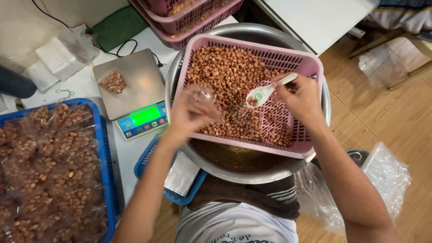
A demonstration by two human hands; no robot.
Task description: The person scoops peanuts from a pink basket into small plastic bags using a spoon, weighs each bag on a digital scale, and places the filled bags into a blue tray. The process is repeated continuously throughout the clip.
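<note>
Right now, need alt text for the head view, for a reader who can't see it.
Seen from above, the right hand holds a white spoon with a few peanuts over a pink basket of peanuts set in a metal bowl, while the left hand holds a small clear bag. A digital scale carrying a filled bag and a blue crate of packed bags sit to the left.

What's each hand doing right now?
Left hand: closed, holding a small clear plastic bag.
Right hand: closed on a white spoon carrying a few peanuts.
</note>
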